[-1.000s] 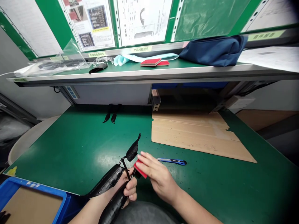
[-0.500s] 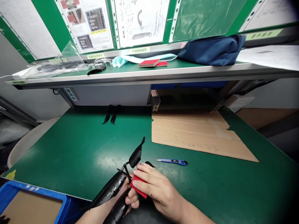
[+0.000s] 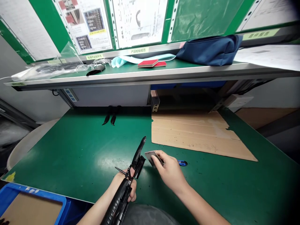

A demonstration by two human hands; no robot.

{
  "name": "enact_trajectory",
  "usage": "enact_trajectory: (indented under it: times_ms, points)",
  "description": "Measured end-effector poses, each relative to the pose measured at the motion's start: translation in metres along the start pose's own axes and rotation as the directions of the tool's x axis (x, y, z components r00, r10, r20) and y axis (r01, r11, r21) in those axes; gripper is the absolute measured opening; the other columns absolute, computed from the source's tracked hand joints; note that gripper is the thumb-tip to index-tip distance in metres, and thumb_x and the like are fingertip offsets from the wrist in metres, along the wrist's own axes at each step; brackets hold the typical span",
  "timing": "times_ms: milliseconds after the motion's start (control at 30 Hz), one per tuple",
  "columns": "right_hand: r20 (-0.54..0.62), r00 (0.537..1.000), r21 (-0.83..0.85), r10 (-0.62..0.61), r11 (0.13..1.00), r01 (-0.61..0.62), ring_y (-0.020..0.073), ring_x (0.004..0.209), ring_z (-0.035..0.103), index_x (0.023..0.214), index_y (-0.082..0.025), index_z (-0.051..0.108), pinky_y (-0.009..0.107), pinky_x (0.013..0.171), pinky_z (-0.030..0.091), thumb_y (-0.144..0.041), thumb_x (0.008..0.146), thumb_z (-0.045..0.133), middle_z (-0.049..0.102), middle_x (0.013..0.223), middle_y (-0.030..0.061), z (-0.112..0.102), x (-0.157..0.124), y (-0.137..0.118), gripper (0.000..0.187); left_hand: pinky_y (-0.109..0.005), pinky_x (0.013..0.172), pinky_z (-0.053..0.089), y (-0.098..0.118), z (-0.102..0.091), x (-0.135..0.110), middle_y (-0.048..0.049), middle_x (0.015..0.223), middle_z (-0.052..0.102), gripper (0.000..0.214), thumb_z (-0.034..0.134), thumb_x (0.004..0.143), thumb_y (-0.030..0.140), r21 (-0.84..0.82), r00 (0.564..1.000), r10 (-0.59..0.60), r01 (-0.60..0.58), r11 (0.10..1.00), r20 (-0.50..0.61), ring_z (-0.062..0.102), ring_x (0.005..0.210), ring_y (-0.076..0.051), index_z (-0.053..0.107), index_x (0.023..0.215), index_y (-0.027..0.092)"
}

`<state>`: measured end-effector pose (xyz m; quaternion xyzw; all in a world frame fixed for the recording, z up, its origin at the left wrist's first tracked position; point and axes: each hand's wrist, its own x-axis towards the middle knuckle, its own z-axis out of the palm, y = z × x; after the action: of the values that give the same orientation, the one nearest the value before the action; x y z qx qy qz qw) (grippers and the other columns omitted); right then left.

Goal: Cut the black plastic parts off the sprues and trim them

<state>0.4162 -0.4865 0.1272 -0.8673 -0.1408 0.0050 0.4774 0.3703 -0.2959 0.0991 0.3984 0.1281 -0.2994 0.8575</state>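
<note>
Head: left hand [image 3: 127, 185] grips black part [image 3: 138, 155]; right hand [image 3: 172, 172] (holding card [image 3: 150, 154]) hides knife [image 3: 182, 162].

There is only one view, from a camera on the person's head. It looks forward and down at the green surface [image 3: 77, 147] from close above its near edge. The left hand [image 3: 127, 184] and right hand [image 3: 171, 172] appear low and near. Farther back it shows the shelf [image 3: 145, 75] and the wall papers [image 3: 138, 22].

The left hand [image 3: 126, 185] and right hand [image 3: 172, 172] are bare up both forearms, with grey cloth [image 3: 145, 218] over the lap.
</note>
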Motion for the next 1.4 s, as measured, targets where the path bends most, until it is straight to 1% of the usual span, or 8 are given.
enact_trajectory:
  times_ms: [233, 567, 733, 867, 1000, 1100, 1233, 1400]
  points:
    - [-0.014, 0.880, 0.076, -0.475, 0.877, 0.474, 0.0181, 0.105, 0.053, 0.118, -0.027, 0.057, 0.036, 0.089, 0.045, -0.009, 0.091, 0.044, 0.060, 0.116, 0.0058, 0.008, -0.008, 0.010, 0.035, -0.023, 0.033, 0.032, -0.001, 0.005, -0.003, 0.0028, 0.032, 0.043, 0.041, 0.046, 0.089, 0.043, -0.048, 1.000, -0.016, 0.016, 0.999, 0.016, 0.033, 0.024, -0.008, 0.050, 0.059, 0.016]
    - [-0.036, 0.945, 0.225, -0.324, 0.919, 0.324, 0.0149, 0.091, 0.058, 0.111, -0.029, 0.062, 0.032, 0.081, 0.045, -0.014, 0.092, 0.047, 0.067, 0.100, 0.0015, -0.008, -0.012, -0.008, 0.028, -0.022, 0.033, 0.029, 0.004, 0.006, 0.004, 0.0057, 0.033, 0.043, 0.029, 0.054, 0.085, 0.045, 0.032, 0.997, -0.027, 0.025, 0.999, 0.074, 0.029, 0.024, -0.008, 0.054, 0.077, 0.017]
    - [0.173, 0.897, 0.166, -0.407, 0.910, 0.381, 0.0148, 0.090, 0.058, 0.115, -0.032, 0.060, 0.032, 0.079, 0.046, -0.013, 0.091, 0.046, 0.067, 0.100, 0.0007, -0.005, -0.019, 0.003, 0.033, -0.022, 0.043, 0.032, 0.037, 0.001, -0.003, 0.0058, 0.040, 0.046, 0.026, 0.058, 0.084, 0.042, 0.166, 0.994, 0.112, -0.111, 0.980, 0.007, 0.038, 0.034, -0.008, 0.053, 0.089, 0.016]
    - [0.281, 0.909, -0.165, -0.308, 0.917, 0.362, 0.0241, 0.111, 0.052, 0.115, -0.031, 0.059, 0.045, 0.093, 0.040, -0.016, 0.089, 0.050, 0.059, 0.124, 0.0047, -0.018, -0.011, 0.030, 0.032, -0.023, 0.051, 0.032, 0.073, 0.003, -0.026, 0.0066, 0.057, 0.047, 0.056, 0.051, 0.087, 0.049, 0.569, 0.974, 0.202, -0.112, 0.814, -0.098, 0.042, 0.049, -0.009, 0.038, 0.131, 0.019]
    - [0.157, 0.953, -0.173, -0.258, 0.943, 0.284, 0.0191, 0.100, 0.055, 0.106, -0.027, 0.061, 0.038, 0.088, 0.042, -0.023, 0.095, 0.040, 0.064, 0.105, 0.0042, -0.032, 0.012, 0.024, 0.024, -0.025, 0.056, 0.031, 0.080, 0.009, -0.035, 0.0062, 0.063, 0.050, 0.075, 0.060, 0.080, 0.049, 0.923, 0.989, 0.113, 0.048, 0.383, -0.098, 0.047, 0.058, -0.013, 0.026, 0.142, 0.022]
    - [0.324, 0.881, -0.211, -0.345, 0.882, 0.422, 0.0217, 0.104, 0.053, 0.115, -0.028, 0.056, 0.038, 0.091, 0.039, -0.041, 0.087, 0.057, 0.062, 0.108, 0.0046, -0.030, 0.026, -0.004, 0.030, -0.026, 0.054, 0.028, 0.076, 0.024, -0.028, 0.0075, 0.057, 0.049, 0.076, 0.063, 0.077, 0.048, 0.986, 0.991, 0.124, 0.036, 0.162, -0.056, 0.046, 0.057, -0.015, 0.031, 0.140, 0.022]
    - [0.611, 0.752, -0.291, -0.248, 0.813, 0.505, 0.0188, 0.072, 0.058, 0.085, -0.023, 0.060, 0.031, 0.069, 0.039, -0.043, 0.071, 0.071, 0.064, 0.076, 0.0000, -0.011, 0.029, -0.020, 0.026, -0.024, 0.051, 0.028, 0.073, 0.045, -0.019, 0.0087, 0.056, 0.049, 0.066, 0.069, 0.070, 0.048, 0.987, 0.992, 0.125, -0.033, 0.159, 0.013, 0.047, 0.056, -0.014, 0.043, 0.126, 0.024]
    - [0.497, 0.831, -0.260, -0.250, 0.870, 0.418, 0.0130, 0.062, 0.054, 0.072, -0.021, 0.050, 0.026, 0.062, 0.032, -0.023, 0.075, 0.057, 0.061, 0.066, -0.0034, 0.009, 0.022, 0.001, 0.008, -0.023, 0.047, 0.022, 0.066, 0.036, -0.011, 0.0048, 0.057, 0.046, 0.043, 0.054, 0.077, 0.062, 0.937, 0.991, 0.132, -0.074, 0.341, 0.030, 0.038, 0.053, -0.011, 0.050, 0.073, 0.019]
